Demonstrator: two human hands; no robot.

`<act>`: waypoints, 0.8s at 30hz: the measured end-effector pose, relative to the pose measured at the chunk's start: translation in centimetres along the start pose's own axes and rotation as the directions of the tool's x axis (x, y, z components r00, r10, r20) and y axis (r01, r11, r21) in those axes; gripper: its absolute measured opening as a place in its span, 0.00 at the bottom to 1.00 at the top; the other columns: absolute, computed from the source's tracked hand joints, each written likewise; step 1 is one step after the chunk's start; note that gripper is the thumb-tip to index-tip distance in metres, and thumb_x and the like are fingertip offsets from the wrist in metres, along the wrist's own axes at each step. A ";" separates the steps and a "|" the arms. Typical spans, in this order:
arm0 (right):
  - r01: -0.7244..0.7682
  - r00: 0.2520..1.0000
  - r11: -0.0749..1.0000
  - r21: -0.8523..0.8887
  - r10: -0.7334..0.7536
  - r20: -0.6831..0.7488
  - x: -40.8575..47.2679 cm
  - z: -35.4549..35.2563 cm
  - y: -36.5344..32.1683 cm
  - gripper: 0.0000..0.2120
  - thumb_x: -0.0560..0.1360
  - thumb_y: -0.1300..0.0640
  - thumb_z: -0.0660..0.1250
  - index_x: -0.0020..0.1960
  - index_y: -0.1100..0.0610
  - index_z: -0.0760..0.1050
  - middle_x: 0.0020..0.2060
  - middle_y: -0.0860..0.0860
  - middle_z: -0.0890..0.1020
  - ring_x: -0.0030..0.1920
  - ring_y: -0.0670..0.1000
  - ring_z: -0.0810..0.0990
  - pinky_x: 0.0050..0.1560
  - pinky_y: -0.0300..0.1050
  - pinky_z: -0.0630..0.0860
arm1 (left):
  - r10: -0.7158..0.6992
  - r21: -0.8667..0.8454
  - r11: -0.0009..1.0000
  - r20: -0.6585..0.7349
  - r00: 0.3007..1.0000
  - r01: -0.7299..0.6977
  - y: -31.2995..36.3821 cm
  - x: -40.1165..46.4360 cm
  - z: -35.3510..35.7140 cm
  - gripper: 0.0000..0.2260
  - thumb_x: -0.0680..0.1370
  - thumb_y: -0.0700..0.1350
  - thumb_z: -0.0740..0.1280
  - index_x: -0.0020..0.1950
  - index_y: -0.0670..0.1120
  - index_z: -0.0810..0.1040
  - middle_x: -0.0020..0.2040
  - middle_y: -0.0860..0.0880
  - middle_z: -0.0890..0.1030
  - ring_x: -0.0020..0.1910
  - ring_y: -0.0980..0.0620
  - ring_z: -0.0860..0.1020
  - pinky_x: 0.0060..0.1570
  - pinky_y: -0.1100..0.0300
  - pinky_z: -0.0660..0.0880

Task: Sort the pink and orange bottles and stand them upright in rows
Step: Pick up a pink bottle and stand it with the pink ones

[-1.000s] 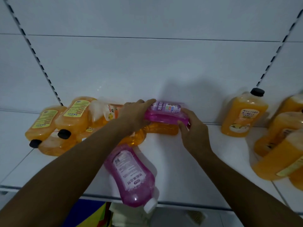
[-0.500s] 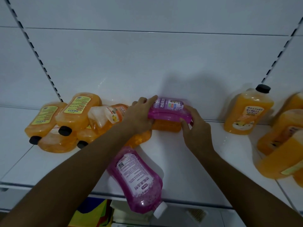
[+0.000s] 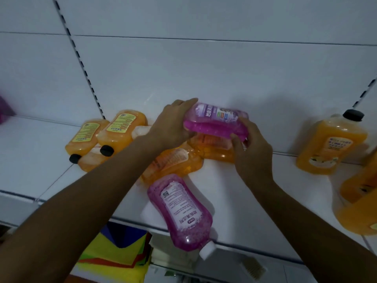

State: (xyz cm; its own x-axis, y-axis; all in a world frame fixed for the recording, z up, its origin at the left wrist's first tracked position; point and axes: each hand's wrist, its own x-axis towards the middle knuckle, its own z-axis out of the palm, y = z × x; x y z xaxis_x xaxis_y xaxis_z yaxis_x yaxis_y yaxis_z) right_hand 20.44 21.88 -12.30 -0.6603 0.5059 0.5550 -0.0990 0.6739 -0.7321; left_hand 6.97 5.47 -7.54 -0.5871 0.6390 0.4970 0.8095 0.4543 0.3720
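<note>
i have the pink bottle [image 3: 216, 121] between my hands, lying on its side on top of the orange pile, its long axis running left to right along the back wall of the shelf [image 3: 30, 160]. my left hand [image 3: 171, 127] is curled round the end nearer the orange pile's black caps, fingers over the top; my right hand [image 3: 253, 152] pinches the other end, thumb in front. which end is the neck i cannot tell, as both are covered. both hands are equally near, so turning it upright looks like a two-handed swing about that long axis.

it rests directly on a lying orange bottle [image 3: 216, 150], and another orange bottle [image 3: 175, 162] leans against that one. a second pink bottle [image 3: 181, 213] lies in front of the held one, white cap [image 3: 207, 250] hanging past the shelf edge. right of the held bottle, an upright orange bottle [image 3: 330, 144] stands at the back wall.

the bottles are clear, smooth plastic with flattened sides, glossy paper labels, liquid inside that will likely slosh.
</note>
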 end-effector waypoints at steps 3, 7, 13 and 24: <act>0.039 0.996 0.997 0.073 -0.045 0.080 -0.2 0.7 -1.9 0.23 0.79 0.56 0.65 0.72 0.54 0.67 0.62 0.51 0.78 0.56 0.43 0.76 0.48 0.21 0.70 | -0.099 -0.007 0.995 -0.058 0.993 0.099 -0.3 -2.1 -2.9 0.40 0.65 0.54 0.77 0.73 0.44 0.68 0.64 0.42 0.76 0.61 0.45 0.75 0.59 0.54 0.72; 0.071 0.956 0.994 0.082 -0.091 0.279 -1.1 3.3 -5.4 0.32 0.72 0.55 0.74 0.72 0.55 0.66 0.55 0.47 0.77 0.54 0.46 0.77 0.54 0.34 0.72 | -0.236 -0.022 0.972 -0.127 0.963 0.235 -0.6 -6.4 -7.7 0.34 0.64 0.53 0.80 0.67 0.49 0.74 0.60 0.48 0.76 0.56 0.52 0.74 0.56 0.59 0.71; 0.090 0.830 0.977 0.192 -0.180 0.529 -1.6 8.6 -12.3 0.21 0.72 0.50 0.74 0.62 0.51 0.73 0.47 0.45 0.81 0.46 0.45 0.80 0.44 0.31 0.75 | -0.414 -0.181 0.910 -0.358 0.837 0.373 -2.8 -13.3 -15.8 0.34 0.64 0.56 0.80 0.67 0.52 0.73 0.55 0.56 0.76 0.54 0.54 0.75 0.52 0.58 0.76; -0.441 0.471 0.800 0.407 -0.179 0.864 -7.4 27.4 -25.2 0.17 0.72 0.58 0.73 0.60 0.57 0.76 0.52 0.55 0.84 0.52 0.54 0.84 0.58 0.54 0.79 | -0.718 -0.747 0.594 -0.327 0.614 0.298 -16.4 -25.9 -26.2 0.27 0.66 0.42 0.79 0.64 0.42 0.76 0.56 0.43 0.82 0.56 0.41 0.80 0.55 0.43 0.79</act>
State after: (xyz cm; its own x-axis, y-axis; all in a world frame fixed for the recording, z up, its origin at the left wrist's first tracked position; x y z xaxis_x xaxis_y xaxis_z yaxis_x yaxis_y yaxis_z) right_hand 7.36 -13.57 -8.81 -0.9362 -0.3475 0.0519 -0.0909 0.0969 -0.9911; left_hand 8.60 -34.78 -5.99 -0.9460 -0.1367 0.2940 0.2972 -0.0030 0.9548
